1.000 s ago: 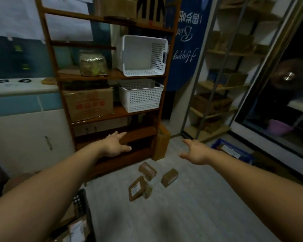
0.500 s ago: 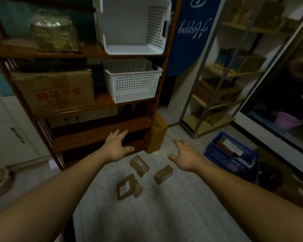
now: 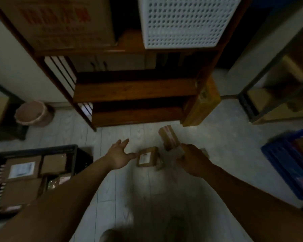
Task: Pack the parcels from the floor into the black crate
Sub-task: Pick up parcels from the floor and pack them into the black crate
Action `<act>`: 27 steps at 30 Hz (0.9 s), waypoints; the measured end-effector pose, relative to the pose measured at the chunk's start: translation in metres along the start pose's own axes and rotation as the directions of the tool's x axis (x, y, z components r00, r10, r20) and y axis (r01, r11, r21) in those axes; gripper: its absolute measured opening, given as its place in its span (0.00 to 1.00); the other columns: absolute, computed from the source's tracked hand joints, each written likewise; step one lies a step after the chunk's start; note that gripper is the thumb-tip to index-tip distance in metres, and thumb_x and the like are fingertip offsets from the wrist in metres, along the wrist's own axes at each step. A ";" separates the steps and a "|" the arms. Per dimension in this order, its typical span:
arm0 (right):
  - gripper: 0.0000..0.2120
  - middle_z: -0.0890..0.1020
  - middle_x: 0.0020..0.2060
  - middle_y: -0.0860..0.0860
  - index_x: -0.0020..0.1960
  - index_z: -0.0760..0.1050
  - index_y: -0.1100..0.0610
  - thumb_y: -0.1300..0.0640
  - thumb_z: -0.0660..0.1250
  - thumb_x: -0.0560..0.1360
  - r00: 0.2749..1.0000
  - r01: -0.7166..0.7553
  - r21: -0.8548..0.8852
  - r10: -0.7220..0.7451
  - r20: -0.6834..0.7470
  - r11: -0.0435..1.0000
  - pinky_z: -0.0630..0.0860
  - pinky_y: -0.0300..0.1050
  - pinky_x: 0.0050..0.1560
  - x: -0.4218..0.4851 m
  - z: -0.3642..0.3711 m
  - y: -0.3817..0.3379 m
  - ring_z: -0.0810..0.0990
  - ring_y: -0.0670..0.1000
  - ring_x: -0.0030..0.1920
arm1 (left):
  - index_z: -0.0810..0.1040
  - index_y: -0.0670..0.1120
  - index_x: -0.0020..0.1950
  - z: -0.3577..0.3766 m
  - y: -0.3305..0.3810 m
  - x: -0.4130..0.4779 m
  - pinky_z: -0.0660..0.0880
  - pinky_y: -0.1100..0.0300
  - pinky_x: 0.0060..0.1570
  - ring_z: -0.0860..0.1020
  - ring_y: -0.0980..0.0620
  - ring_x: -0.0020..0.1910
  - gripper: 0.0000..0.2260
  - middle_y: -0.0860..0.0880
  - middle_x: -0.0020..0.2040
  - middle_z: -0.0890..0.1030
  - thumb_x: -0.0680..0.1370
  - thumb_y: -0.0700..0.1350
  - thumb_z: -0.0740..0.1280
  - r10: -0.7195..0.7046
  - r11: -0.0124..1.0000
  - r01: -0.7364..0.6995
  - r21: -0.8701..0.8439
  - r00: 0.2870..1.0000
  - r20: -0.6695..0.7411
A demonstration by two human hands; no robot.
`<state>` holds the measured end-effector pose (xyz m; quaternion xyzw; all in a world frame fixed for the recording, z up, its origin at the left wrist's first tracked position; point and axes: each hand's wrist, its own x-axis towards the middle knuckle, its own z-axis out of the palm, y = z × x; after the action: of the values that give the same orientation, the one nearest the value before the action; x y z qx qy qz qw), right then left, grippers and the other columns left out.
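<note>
**Parcels reached on the floor**

Lowered since the earlier frame, both hands are now seen just above the floor at frame centre. A taped parcel (image 3: 168,139) is clamped in the right hand (image 3: 192,160). The left hand (image 3: 118,157) is held with fingers spread, thumb just beside a labelled parcel (image 3: 147,157) lying on the floor. The black crate (image 3: 42,150), already part filled, is seen at lower left; a wooden shelf (image 3: 135,89) is seen above.

The left hand (image 3: 118,157) reaches forward, palm down, fingers spread and empty; the right hand (image 3: 192,160) beside it is curled, fingers closed in a grip.
</note>
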<state>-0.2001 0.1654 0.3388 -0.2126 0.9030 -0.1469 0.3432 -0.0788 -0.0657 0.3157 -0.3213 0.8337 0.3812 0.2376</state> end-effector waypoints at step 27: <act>0.29 0.73 0.66 0.52 0.74 0.58 0.47 0.55 0.65 0.77 0.993 0.002 0.506 0.058 -0.103 0.863 0.72 0.47 0.56 0.318 0.308 0.126 0.73 0.55 0.65 | 0.49 0.45 0.78 0.245 -0.168 0.306 0.70 0.59 0.55 0.68 0.42 0.69 0.34 0.42 0.75 0.63 0.78 0.43 0.65 -0.150 0.885 0.069 -0.460 0.979 -0.142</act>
<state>-0.2402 0.0831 -0.1125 -0.0936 0.8542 -0.3850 0.3368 -0.1295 -0.0659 -0.1078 -0.4462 0.7200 0.5212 0.1040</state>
